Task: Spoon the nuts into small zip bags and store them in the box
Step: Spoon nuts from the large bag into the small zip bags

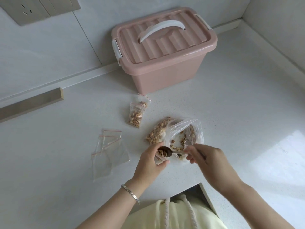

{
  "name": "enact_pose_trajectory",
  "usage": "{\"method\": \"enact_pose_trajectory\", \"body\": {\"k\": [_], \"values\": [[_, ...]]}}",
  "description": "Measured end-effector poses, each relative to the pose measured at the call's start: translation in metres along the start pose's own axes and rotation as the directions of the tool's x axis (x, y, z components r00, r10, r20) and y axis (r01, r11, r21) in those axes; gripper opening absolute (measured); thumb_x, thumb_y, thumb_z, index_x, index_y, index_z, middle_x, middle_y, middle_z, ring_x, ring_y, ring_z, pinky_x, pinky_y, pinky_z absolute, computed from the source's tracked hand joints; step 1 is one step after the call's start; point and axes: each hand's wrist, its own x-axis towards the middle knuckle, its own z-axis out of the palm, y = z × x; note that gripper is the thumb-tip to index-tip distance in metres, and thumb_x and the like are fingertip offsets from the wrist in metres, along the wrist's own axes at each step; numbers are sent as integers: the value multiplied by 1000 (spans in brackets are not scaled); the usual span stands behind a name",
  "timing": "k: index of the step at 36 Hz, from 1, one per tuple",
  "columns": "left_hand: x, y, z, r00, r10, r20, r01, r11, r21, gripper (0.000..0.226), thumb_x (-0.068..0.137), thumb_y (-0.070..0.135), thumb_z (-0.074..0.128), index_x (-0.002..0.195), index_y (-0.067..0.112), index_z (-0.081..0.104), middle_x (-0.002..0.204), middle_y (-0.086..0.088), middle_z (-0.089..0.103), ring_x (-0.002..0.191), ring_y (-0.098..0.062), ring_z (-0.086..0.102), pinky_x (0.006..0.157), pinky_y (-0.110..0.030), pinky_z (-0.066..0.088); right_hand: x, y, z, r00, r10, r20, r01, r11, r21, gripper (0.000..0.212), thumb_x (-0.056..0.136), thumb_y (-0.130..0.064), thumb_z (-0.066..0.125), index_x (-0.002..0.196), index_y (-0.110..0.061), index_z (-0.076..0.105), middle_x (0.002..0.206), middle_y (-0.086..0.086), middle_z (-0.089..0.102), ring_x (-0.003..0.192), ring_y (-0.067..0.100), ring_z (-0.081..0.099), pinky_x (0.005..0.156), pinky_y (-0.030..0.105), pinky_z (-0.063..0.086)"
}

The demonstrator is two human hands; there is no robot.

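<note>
Hands: left (151,160) holds zip bag (159,160), right (205,157) tips spoon (166,151).

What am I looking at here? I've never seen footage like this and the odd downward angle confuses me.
There is no machine: a camera worn on a person's head looks down at their two bare hands over a white countertop.

The left hand holds a small zip bag open. The right hand holds a spoon loaded with nuts over its mouth.

Behind the hands lies a large clear bag of nuts. Two filled small bags lie nearby, and empty zip bags wait to the left. At the back stands a pink storage box, its lid shut.
</note>
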Motion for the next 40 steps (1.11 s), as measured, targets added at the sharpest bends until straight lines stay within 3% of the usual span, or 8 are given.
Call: {"method": "enact_pose_trajectory", "body": {"k": [3, 7, 13, 18, 23, 27, 36, 40], "values": [[-1, -2, 0, 1000, -19, -13, 19, 1000, -16, 55, 76, 19, 73, 125, 23, 49, 119, 17, 51, 112, -1, 48, 93, -1, 31, -4, 0, 3, 963, -270, -13, 262, 943, -205, 56, 93, -55, 27, 85, -19, 69, 69, -8, 62, 62, 10, 57, 56, 27, 46], [-3, -4, -2, 999, -40, -33, 38, 998, -47, 54, 77, 17, 73, 125, 22, 49, 118, 15, 52, 112, -1, 48, 88, 4, 27, -8, 9, -10, 932, -343, -119, 323, 932, -164, 55, 95, -53, 30, 87, -16, 70, 69, -8, 62, 61, 9, 57, 56, 24, 44], [-5, -5, -3, 998, -60, -24, 57, 993, -108, 55, 78, 16, 72, 120, 36, 43, 124, 14, 52, 117, 2, 47, 89, 4, 29, -1, 37, -33, 938, -202, -282, 193, 979, -59, 41, 89, -54, 35, 88, -24, 64, 70, -16, 62, 74, -1, 62, 64, 11, 49], [-6, -5, -3, 998, -63, -17, 61, 993, -106, 57, 77, 15, 73, 120, 36, 41, 123, 14, 51, 117, 1, 46, 87, 5, 29, 12, 66, -17, 979, -12, -205, 30, 996, 85, 15, 87, -35, 50, 82, -30, 63, 74, -14, 66, 75, -1, 63, 68, 11, 50], [-6, -4, -3, 998, -64, -17, 62, 993, -101, 57, 77, 16, 73, 120, 35, 41, 123, 13, 51, 116, 0, 46, 86, 6, 29, 17, 86, 1, 988, 67, -139, -40, 982, 187, 14, 85, -29, 49, 84, -35, 61, 78, -12, 67, 77, -1, 64, 71, 10, 50], [-6, -5, -4, 998, -66, -20, 64, 994, -89, 57, 77, 17, 73, 122, 35, 41, 123, 15, 51, 117, 1, 46, 88, 6, 28, 11, 103, 8, 976, 201, -77, -164, 927, 338, 22, 92, -11, 48, 85, -22, 65, 81, 4, 70, 75, 9, 67, 71, 19, 55], [-5, -4, -3, 997, -75, -20, 73, 994, -85, 57, 77, 18, 73, 121, 35, 42, 122, 14, 51, 116, 1, 46, 90, 4, 28, -8, 106, 22, 927, 367, 76, -357, 803, 478, 25, 94, -12, 42, 85, -9, 65, 78, 12, 70, 75, 22, 68, 67, 20, 55], [-5, -4, -3, 997, -75, -12, 74, 994, -85, 57, 78, 18, 73, 122, 35, 42, 123, 15, 50, 116, 3, 45, 90, 4, 28, -10, 102, 31, 849, 500, 171, -499, 654, 568, 31, 97, -20, 39, 89, -3, 64, 80, 15, 71, 78, 26, 68, 68, 24, 56]]}}
